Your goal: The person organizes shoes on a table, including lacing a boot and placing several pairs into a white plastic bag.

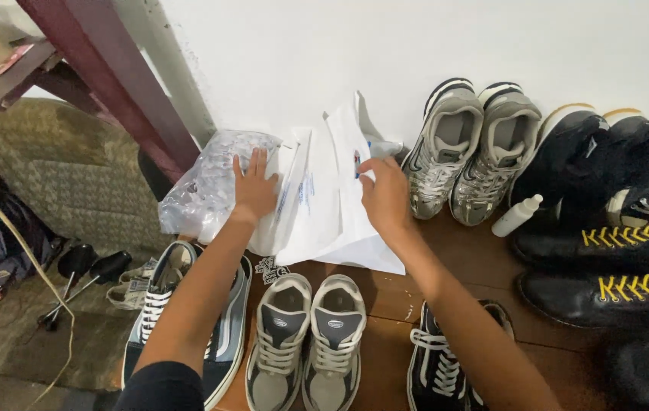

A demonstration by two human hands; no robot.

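Grey sneakers (pixel 305 335) sitting nearest; left hand (pixel 254 186) pressing flat, fingers released, on plastic bag (pixel 203 186); right hand (pixel 385 194) pinching white bag (pixel 332 205). Bag risks tearing if tugged.

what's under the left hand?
The left hand lies flat on a clear plastic bag, beside white paper bags. The clear bag's contents are unclear; the surface beneath is covered.

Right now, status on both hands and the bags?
Left hand flat on clear plastic bag. Right hand gripping white paper bag. Grey sneakers close beside, white bottle nearby.
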